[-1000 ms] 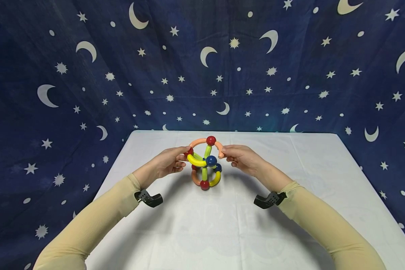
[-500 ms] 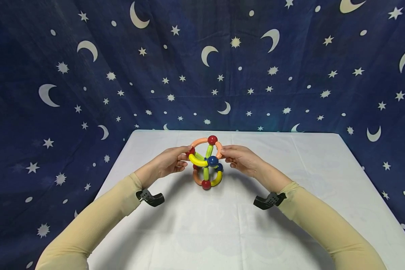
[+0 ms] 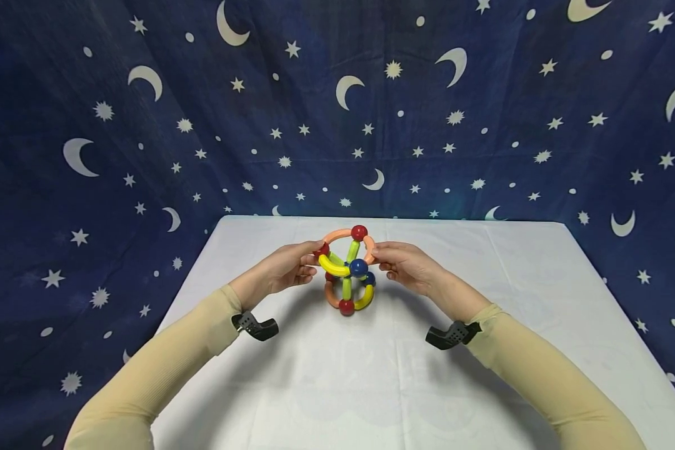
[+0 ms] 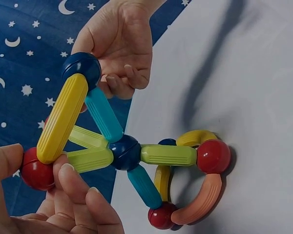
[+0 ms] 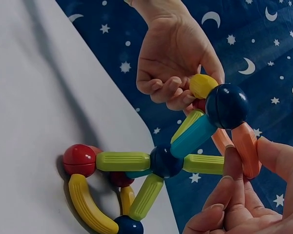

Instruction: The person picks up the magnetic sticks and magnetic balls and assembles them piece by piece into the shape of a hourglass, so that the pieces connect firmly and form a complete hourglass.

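Note:
A ball-and-stick building toy (image 3: 346, 289) stands on the white table, its lower ring on the cloth and a second ring raised above. Lime and turquoise straight sticks fan out from a blue centre ball (image 4: 125, 152). My left hand (image 3: 285, 269) pinches a red ball (image 4: 37, 169) on the upper ring's left side, where a yellow curved stick (image 4: 63, 117) joins it. On the other side, my right hand (image 3: 407, 265) holds an orange curved stick (image 5: 246, 148) between thumb and fingers. One end of that stick meets a blue ball (image 5: 227, 106).
White cloth (image 3: 337, 387) covers the table around the toy. A dark blue curtain (image 3: 315, 125) with moons and stars hangs behind and along the sides. Each wrist bears a black camera mount (image 3: 452, 335).
The orange stick's lower end, hanging free a second ago, has swung in against the blue ball and closed the upper ring. Toy and left hand have shifted slightly right.

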Demonstrator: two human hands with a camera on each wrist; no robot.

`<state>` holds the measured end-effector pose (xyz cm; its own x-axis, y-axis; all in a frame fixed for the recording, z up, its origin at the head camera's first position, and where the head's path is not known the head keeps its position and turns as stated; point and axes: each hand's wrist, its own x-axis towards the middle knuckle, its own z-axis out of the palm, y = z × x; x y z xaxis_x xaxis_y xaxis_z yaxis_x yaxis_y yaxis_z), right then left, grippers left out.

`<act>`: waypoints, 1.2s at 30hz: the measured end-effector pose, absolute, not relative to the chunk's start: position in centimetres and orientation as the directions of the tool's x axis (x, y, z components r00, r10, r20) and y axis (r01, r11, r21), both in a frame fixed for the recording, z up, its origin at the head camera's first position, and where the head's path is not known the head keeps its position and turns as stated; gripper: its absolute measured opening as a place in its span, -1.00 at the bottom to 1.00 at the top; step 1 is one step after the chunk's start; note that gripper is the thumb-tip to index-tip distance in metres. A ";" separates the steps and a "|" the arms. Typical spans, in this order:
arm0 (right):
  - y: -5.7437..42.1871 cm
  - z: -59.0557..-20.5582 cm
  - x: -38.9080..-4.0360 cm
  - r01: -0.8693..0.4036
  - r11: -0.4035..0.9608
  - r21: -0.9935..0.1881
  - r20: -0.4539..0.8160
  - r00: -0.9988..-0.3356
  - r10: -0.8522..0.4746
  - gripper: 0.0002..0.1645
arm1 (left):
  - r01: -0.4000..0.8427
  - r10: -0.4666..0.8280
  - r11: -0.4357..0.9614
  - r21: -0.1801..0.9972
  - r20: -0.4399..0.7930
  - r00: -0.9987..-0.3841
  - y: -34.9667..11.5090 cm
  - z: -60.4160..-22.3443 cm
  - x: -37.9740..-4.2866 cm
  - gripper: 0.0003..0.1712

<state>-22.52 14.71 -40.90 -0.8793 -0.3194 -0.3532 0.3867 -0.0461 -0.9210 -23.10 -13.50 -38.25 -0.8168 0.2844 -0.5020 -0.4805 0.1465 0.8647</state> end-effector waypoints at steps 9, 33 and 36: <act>16.8 -41.0 -22.5 0.384 -0.065 -0.921 -0.352 -0.891 -0.285 -0.40 | -0.485 0.292 0.163 0.859 -0.512 -0.808 -11.0 -38.2 -24.3 -0.49; 20.1 -41.1 -21.9 0.410 -0.108 -0.906 -0.370 -0.889 -0.271 -0.61 | -0.465 0.321 0.158 0.871 -0.491 -0.810 -7.9 -38.8 -25.8 -0.40; 20.3 -41.2 -21.8 0.409 -0.110 -0.906 -0.367 -0.889 -0.274 -0.61 | -0.467 0.326 0.141 0.873 -0.486 -0.811 -8.3 -38.9 -25.8 -0.31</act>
<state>-21.84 20.33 -41.25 -0.8888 -0.2739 -0.3675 0.4086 -0.1102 -0.9060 -25.78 -8.28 -38.90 -0.8108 0.3264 -0.4859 -0.4667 0.1408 0.8732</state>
